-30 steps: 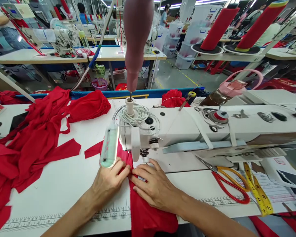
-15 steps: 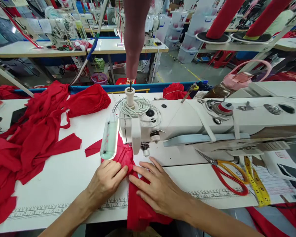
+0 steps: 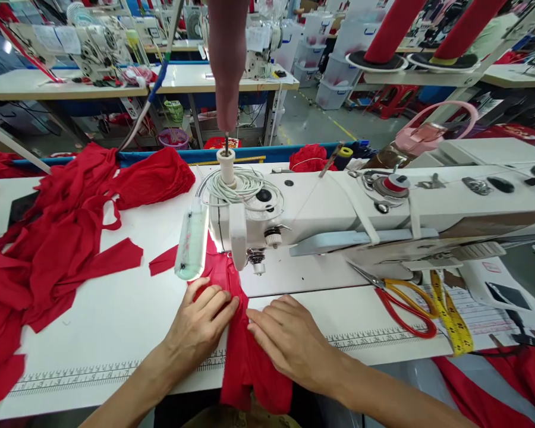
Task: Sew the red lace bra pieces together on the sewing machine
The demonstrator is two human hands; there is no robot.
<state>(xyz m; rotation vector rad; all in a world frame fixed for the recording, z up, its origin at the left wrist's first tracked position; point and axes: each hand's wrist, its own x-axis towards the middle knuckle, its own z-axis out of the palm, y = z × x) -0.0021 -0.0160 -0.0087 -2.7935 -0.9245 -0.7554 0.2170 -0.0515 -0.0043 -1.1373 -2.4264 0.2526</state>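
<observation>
A strip of red fabric [image 3: 245,351] runs from under the needle of the white sewing machine [image 3: 339,220] toward me and hangs over the table's front edge. My left hand [image 3: 200,327] lies flat on the fabric's left side, fingers stretched out. My right hand [image 3: 285,339] presses flat on its right side, fingers extended toward the left hand. Both hands sit a little in front of the presser foot [image 3: 258,267]. Neither hand grips anything.
A big pile of red fabric pieces [image 3: 57,238] covers the table's left. Red-and-yellow scissors [image 3: 401,300] and a yellow tape measure [image 3: 448,309] lie to the right of the machine. A pale green lamp [image 3: 191,244] hangs at the machine's head. Other sewing stations stand behind.
Both hands have slid back toward me along the fabric, away from the needle. More red cloth now lies behind the presser foot.
</observation>
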